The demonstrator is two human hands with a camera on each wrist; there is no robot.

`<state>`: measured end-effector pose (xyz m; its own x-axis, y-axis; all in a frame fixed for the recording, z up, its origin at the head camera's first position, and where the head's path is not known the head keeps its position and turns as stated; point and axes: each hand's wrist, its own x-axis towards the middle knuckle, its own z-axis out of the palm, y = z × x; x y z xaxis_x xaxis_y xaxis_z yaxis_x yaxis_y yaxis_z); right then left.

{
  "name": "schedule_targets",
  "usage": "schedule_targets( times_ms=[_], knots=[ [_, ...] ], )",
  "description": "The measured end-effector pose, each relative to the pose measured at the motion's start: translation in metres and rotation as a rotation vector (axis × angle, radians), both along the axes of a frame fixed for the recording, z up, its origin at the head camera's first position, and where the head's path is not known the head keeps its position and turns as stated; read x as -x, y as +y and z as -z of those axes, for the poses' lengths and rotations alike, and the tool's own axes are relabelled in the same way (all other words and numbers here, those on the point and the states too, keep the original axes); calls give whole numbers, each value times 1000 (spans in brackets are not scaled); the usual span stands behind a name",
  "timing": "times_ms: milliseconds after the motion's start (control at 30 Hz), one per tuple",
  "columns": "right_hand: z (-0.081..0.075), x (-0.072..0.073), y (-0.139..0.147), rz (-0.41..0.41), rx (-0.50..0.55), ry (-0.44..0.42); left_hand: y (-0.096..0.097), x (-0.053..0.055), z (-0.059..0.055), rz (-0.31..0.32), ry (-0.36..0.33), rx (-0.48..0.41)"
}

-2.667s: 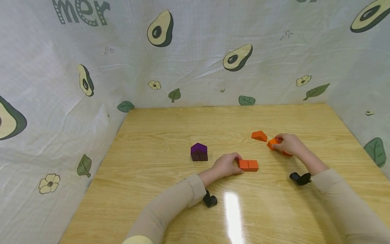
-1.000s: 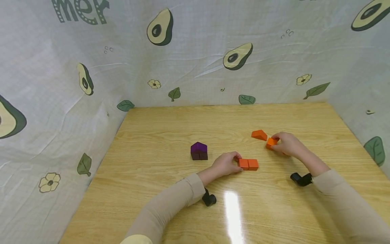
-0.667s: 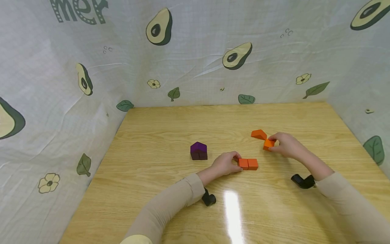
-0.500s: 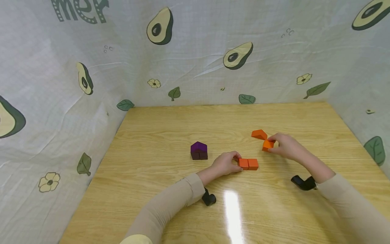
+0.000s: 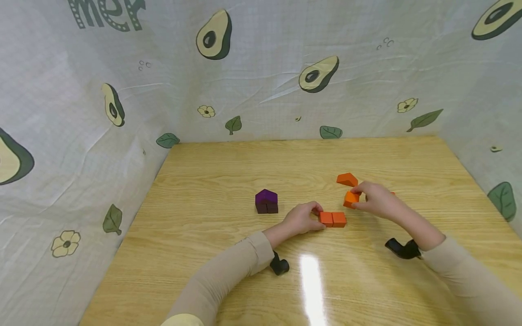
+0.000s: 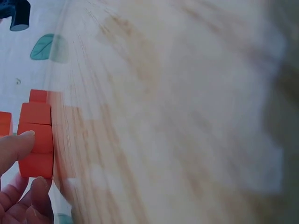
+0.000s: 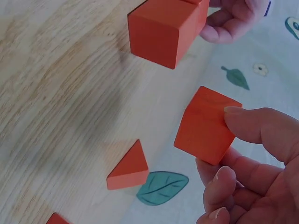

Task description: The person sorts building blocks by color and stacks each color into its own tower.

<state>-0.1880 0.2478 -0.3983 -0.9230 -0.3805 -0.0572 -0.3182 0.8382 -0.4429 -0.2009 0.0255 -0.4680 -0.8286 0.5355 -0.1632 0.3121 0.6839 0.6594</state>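
Two orange-red cubes (image 5: 339, 219) sit side by side on the table. My left hand (image 5: 301, 219) holds the left one between thumb and fingers; in the left wrist view its thumb lies against the red blocks (image 6: 36, 137). Up and to the right, my right hand (image 5: 378, 200) pinches another orange cube (image 5: 351, 199) by two sides. In the right wrist view this held cube (image 7: 205, 123) appears raised off the table, apart from the pair of cubes (image 7: 156, 35). Just behind it lies an orange triangular block (image 5: 347, 179).
Left of my left hand, a purple roof-shaped block (image 5: 266, 196) rests on two dark brown blocks (image 5: 267, 208). A further red block (image 5: 393, 193) is mostly hidden behind my right hand. Patterned cloth (image 5: 261, 99) hangs round the wooden table's (image 5: 212, 172) back and sides.
My right hand has carried the orange cube left and toward the front, nearer the pair. Another red block now peeks out behind that hand. My left hand stays on the pair.
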Motion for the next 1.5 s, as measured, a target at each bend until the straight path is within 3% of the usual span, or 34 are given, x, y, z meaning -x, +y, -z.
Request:
schedule_targets(
  times_ms=[433,1067,1500],
  knots=[
    [-3,-10,-21,-64,-6,32,0,1,-3,4,12,19],
    [6,-14,-42,-164,-4,57,-1,0,-5,11,11,24],
    [7,-14,-49,-184,-1,82,-1,0,-2,-3,5,12]
  ],
)
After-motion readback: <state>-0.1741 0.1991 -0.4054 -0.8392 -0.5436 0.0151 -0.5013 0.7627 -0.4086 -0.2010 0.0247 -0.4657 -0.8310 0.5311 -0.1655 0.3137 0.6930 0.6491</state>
